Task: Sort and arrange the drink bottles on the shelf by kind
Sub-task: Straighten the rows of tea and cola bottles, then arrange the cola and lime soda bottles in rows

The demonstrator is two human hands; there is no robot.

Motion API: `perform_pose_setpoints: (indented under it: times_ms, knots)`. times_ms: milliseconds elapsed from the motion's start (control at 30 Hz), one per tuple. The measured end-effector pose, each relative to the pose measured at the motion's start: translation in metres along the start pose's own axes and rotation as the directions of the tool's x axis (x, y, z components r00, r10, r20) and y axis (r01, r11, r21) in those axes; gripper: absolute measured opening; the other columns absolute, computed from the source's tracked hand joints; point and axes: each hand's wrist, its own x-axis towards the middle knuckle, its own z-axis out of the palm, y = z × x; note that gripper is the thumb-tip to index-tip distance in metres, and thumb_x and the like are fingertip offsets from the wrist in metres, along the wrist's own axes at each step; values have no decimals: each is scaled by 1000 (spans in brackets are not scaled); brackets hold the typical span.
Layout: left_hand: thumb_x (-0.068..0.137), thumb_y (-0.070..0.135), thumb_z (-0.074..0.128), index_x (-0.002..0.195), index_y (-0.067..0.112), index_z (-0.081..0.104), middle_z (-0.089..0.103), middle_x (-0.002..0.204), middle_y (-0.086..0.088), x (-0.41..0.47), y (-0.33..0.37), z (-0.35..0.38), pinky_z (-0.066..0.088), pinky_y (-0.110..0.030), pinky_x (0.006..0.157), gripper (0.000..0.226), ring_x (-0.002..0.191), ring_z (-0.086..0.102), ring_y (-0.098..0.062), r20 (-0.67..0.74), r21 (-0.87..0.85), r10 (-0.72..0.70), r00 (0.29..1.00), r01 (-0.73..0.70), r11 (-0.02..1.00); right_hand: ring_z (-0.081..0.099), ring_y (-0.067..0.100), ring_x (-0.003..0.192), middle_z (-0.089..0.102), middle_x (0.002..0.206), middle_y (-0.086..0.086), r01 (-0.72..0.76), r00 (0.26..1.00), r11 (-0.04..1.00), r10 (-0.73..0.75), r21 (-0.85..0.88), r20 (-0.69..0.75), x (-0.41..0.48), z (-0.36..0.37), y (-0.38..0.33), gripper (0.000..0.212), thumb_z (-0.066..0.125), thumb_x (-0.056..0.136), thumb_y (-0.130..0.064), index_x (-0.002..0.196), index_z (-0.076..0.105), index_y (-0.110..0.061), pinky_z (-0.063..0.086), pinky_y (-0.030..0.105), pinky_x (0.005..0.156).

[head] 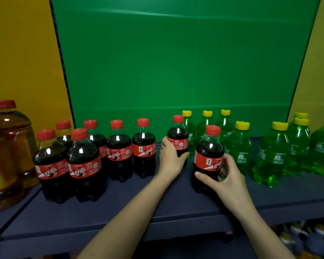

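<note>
Several dark cola bottles with red caps and red labels (118, 148) stand upright on the left half of the dark blue shelf (131, 199). Green soda bottles with yellow caps (239, 146) stand on the right half. My left hand (171, 159) grips a rear cola bottle (178, 137) that stands next to the green ones. My right hand (224, 176) grips a nearer cola bottle (209, 156) low on its body, thumb in front and fingers behind it. Both held bottles are upright.
Large amber oil bottles (9, 146) with red caps stand at the far left. A green backdrop (176, 62) rises behind the shelf, with yellow walls at both sides. Bare shelf lies in front of the bottles. Small objects show on a lower level at bottom right (303, 238).
</note>
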Motion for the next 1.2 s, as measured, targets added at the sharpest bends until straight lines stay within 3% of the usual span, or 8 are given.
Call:
perform_pose_setpoints:
  times_ms: [133, 333, 633, 867, 967, 1067, 1200]
  knots:
    - [77, 27, 73, 116, 9, 33, 50, 125, -9, -21, 4, -8, 42, -35, 97, 58, 118, 48, -24, -7, 15, 81, 997, -80, 997, 57, -7, 98, 59, 111, -15, 10, 1000, 999, -9, 34, -7, -3, -3, -1, 69, 84, 60, -17, 119, 48, -22, 44, 2, 74]
    - [77, 32, 72, 124, 17, 31, 47, 127, 1, -76, 3, -48, 39, -26, 98, 64, 120, 45, -12, -101, 1, 177, 979, -178, 984, 57, -19, 88, 59, 110, -14, 33, 997, 995, -40, 99, 73, -6, 6, -15, 66, 83, 62, -10, 118, 48, -17, 42, -1, 70]
    - [74, 49, 68, 131, 14, 31, 52, 123, 1, -119, -25, -115, 45, -27, 87, 76, 114, 52, -17, -356, 246, 133, 925, -45, 968, 64, -6, 94, 64, 112, -5, 7, 959, 978, -66, 210, 274, -15, 66, -31, 67, 83, 62, -8, 119, 48, -15, 47, 6, 74]
    - [73, 53, 67, 128, 13, 35, 54, 121, 0, -121, -37, -121, 44, -25, 81, 75, 115, 53, -18, -427, 325, 132, 894, 15, 946, 61, -10, 96, 61, 117, -6, 25, 951, 977, -89, 210, 298, -19, 96, -34, 68, 82, 64, -13, 122, 47, -18, 45, 4, 74]
    - [75, 57, 62, 136, 12, 31, 50, 131, -1, -123, -38, -119, 48, -30, 88, 82, 123, 48, -18, -418, 342, 152, 895, 0, 940, 59, -6, 102, 59, 120, -8, 46, 952, 984, -95, 170, 290, -18, 97, -33, 72, 83, 64, -21, 125, 45, -21, 46, 6, 79]
    - [77, 57, 55, 143, 11, 24, 42, 141, -3, -134, -37, -120, 42, -26, 93, 86, 130, 42, -18, -416, 377, 206, 886, -38, 925, 54, -8, 106, 56, 121, -14, 64, 947, 990, -99, 123, 305, -20, 94, -33, 72, 81, 66, -27, 126, 42, -28, 45, 6, 82]
    - [77, 39, 69, 130, 12, 36, 54, 116, -1, -144, -46, -127, 46, -22, 76, 69, 105, 59, -21, -416, 417, 252, 873, -63, 907, 55, -11, 103, 55, 118, -15, 62, 950, 990, -97, 126, 298, -23, 85, -30, 59, 78, 70, -15, 111, 43, -39, 45, 4, 76]
